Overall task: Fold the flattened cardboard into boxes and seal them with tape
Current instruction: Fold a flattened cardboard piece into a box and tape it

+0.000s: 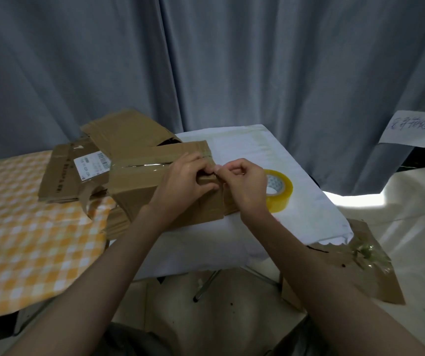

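A brown cardboard box [139,181] lies folded on the white-covered table [245,145], with a strip of clear tape along its top seam. My left hand [184,179] presses on the box's right end, fingers curled at the corner. My right hand [245,186] meets it there, its fingertips pinched on the tape at that corner. A roll of yellowish clear tape [278,191] stands on the table just behind my right hand. More flattened cardboard [62,173] with a white label lies to the left, partly under the box.
An orange and white checked cloth [26,240] covers the surface at left. A cardboard piece [365,263] with crumpled tape lies at the right. Grey curtains hang behind, with a handwritten paper note [409,128]. Below the table edge stand more cardboard and a metal leg [206,283].
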`<state>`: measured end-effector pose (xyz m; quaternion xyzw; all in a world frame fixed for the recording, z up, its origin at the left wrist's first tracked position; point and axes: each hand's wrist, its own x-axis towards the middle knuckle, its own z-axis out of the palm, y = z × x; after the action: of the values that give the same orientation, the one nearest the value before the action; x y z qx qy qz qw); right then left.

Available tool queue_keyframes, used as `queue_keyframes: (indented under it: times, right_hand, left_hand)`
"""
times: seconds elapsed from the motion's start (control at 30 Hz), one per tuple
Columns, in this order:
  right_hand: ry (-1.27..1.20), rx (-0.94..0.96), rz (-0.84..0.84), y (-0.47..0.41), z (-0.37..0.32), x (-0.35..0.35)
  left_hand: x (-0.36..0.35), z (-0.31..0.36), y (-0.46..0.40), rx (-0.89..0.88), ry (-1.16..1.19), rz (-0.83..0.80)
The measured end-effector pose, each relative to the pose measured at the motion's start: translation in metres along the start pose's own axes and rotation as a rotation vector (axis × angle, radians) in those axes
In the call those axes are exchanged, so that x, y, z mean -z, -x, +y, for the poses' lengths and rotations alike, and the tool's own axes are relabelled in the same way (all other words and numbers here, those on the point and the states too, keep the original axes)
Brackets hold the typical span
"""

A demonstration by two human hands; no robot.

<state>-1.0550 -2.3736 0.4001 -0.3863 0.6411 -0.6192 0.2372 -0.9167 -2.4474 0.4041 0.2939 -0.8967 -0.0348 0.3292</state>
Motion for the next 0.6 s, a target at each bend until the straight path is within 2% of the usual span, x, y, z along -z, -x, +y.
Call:
queue_keyframes:
  times: [0.27, 0.4, 0.5, 0.6]
  right_hand:
    - [-0.273, -0.378, -0.006, -0.001, -0.005, -0.008]
    - [-0.481, -0.568, -0.040, -0.004, -0.014, -0.004]
    - [-0.516, -0.600, -0.052, -0.004, -0.013, -0.003]
    - [-0.464, -0.556, -0.057, -0.005, -0.007, -0.006]
  left_hand:
    - [0.019, -0.008, -0.022, -0.004, 0.108, -0.091]
    - [0.017, -0.027, -0.048, -0.144, -0.051, -0.311]
    - [0.016, -0.039, -0.063, -0.179, -0.126, -0.480]
    - [0.015, -0.048, -0.074, -0.184, -0.159, -0.574]
